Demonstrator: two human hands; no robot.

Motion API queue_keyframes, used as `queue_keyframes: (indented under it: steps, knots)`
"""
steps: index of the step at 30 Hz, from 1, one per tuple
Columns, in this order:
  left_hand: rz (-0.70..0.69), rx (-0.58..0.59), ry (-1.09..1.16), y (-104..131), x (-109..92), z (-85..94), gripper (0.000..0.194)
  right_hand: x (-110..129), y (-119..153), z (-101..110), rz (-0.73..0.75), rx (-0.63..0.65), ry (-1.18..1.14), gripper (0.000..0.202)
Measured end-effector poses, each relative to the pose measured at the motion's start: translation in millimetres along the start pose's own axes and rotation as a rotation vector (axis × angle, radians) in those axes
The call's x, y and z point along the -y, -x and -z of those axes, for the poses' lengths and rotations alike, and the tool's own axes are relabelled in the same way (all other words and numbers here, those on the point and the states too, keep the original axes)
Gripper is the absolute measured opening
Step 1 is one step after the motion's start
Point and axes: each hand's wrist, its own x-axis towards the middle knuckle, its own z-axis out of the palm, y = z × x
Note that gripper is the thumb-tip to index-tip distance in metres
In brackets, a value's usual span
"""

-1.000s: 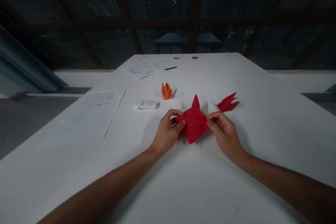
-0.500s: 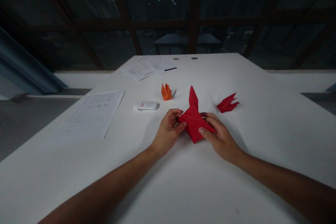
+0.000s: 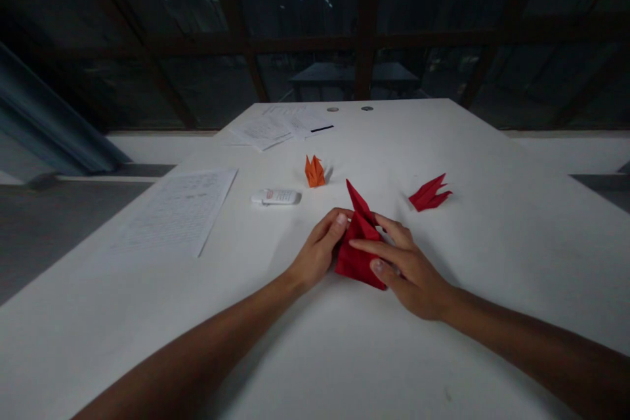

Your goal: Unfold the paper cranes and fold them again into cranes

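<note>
A folded red paper piece [image 3: 358, 264], with a narrow point rising from its far end, is between my two hands just above the white table. My left hand [image 3: 322, 246] is closed on its left edge, thumb on top and fingers partly hidden behind. On the right side, my right hand [image 3: 406, 266] holds it, with the index finger and thumb across its face. Beyond my hands stands a small orange origami figure [image 3: 315, 172]. A smaller red origami figure [image 3: 430, 194] lies to the right.
A white correction-tape-like case [image 3: 275, 197] lies left of the orange figure. Printed sheets [image 3: 172, 213] rest on the table's left side, and more papers [image 3: 268, 128] with a dark strip [image 3: 322, 128] lie at the back. Dark windows stand behind the table [image 3: 275, 367].
The red paper has turned and tilted between my hands, its narrow point now leaning left and lower. My right hand's fingers have moved onto its face. The other origami figures stay put.
</note>
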Motion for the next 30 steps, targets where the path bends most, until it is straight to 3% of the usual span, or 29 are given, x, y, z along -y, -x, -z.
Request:
queue_keyframes:
  steps: [4, 7, 11, 15, 18, 20, 24, 28, 30]
  knots:
    - [0.011, 0.038, 0.086, -1.8, 4.2, 1.1, 0.034, 0.6, 0.5, 0.4, 0.049, -0.028, -0.006, 0.041]
    - [0.001, 0.038, 0.103, -3.0, 6.5, 0.8, 0.035, 0.1, -0.9, 1.1, 0.040, -0.148, -0.116, 0.039]
    - [-0.002, -0.005, 0.068, -1.9, 7.5, -0.4, 0.053, -2.2, -6.4, 0.6, -0.024, -0.277, -0.213, 0.034]
    - [-0.028, -0.020, -0.015, 0.1, 10.1, -0.8, 0.073, -2.3, -10.1, -0.2, -0.092, -0.274, -0.191, 0.033]
    - [-0.060, -0.012, -0.113, 1.0, 12.0, -0.5, 0.077, -3.0, -10.2, -2.4, -0.160, -0.276, -0.202, 0.042]
    - [-0.086, -0.025, -0.192, 1.5, 11.1, -0.5, 0.069, -5.0, -9.6, -4.4, -0.218, -0.292, -0.229, 0.044]
    - [-0.123, -0.047, -0.350, 2.6, 5.6, -1.9, 0.032, -9.4, -8.1, -7.0, -0.297, -0.329, -0.225, 0.035]
    - [-0.056, -0.042, -0.364, 3.2, 6.8, -2.8, 0.026, -9.4, -8.3, -6.1, -0.321, -0.327, -0.278, 0.028]
    - [-0.014, -0.028, -0.325, 3.0, 9.7, -2.7, 0.032, -9.4, -9.1, -5.5, -0.332, -0.323, -0.318, 0.025]
